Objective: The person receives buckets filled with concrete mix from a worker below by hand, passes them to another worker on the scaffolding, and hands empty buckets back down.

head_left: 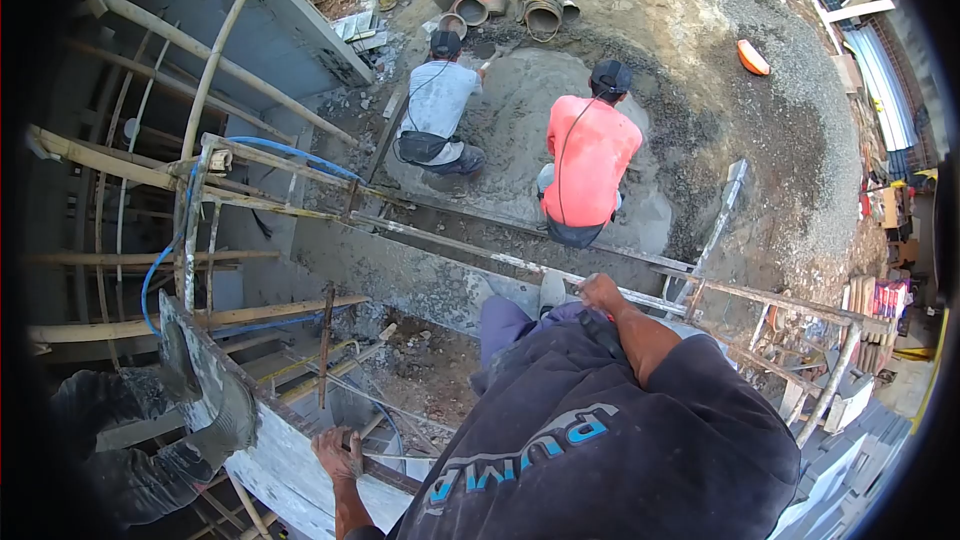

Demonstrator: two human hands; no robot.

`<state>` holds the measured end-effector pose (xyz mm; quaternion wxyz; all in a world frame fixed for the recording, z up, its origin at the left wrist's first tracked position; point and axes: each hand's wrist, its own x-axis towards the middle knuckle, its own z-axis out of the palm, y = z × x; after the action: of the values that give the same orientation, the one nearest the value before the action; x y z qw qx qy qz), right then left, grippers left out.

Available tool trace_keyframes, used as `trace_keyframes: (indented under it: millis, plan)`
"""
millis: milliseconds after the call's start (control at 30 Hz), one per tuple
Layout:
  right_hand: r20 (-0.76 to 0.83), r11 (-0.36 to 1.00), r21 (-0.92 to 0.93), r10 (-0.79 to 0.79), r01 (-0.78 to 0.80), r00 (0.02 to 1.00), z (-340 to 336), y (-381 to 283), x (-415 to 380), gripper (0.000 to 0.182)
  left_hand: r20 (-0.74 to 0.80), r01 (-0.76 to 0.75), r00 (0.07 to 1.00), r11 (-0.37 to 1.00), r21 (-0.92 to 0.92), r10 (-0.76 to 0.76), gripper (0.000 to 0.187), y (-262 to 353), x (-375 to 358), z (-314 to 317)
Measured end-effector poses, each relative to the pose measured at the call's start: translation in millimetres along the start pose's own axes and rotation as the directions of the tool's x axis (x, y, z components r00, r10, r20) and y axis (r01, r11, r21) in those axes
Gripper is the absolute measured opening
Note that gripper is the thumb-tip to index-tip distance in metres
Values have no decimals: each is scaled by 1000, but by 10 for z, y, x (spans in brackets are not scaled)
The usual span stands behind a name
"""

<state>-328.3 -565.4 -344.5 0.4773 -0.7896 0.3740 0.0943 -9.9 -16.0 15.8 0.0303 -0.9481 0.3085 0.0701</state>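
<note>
My left hand (340,455) is low at the left, its fingers curled over the top edge of a long pale, mortar-smeared board (285,465). My right hand (600,295) is closed near my thigh, just beside a rusty scaffold rail (480,258). What it holds, if anything, is hidden. My dark shirt (600,450) with blue lettering fills the lower middle. One of my shoes (552,292) shows by the rail. Wet grey mortar (235,415) clings to the board's left end, beside a person's dark, dirty clothing (130,450).
Two people crouch below, one in a pale shirt (437,100), one in a pink shirt (592,155), by a wet cement patch (530,90). Buckets (541,18) stand behind. Bamboo poles (215,60) cross the left. Gravel (800,110) and an orange-white object (752,58) lie right.
</note>
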Motion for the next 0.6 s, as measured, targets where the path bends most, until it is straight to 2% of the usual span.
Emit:
trace_keyframes:
  millis: [67,167,233,300,400,500,600]
  plan:
    - [24,997,35,63,-64,998,-21,-51,-3,12,14,21,1000,1000,-6,-21,28,23,11,-24]
    - [75,996,71,57,-62,996,27,82,44,18,-8,-3,1000,999,44,3,28,19,-1,-20]
    - [98,978,148,134,-147,986,-61,-80,15,25,1,7,1000,999,38,-7,28,31,10,-34]
    - [126,896,279,323,-346,938,-202,-366,-78,26,6,8,1000,1000,27,-8,29,31,13,-36]
    - [127,867,337,345,-367,930,-326,-559,-150,27,6,5,1000,1000,10,-5,29,30,18,-31]
    - [110,930,233,265,-284,958,-249,-432,-106,29,14,15,1000,1000,1,-15,29,42,23,-44]
    - [84,993,86,71,-78,994,-91,-88,-14,30,14,20,1000,1000,-4,-20,28,21,17,-26]
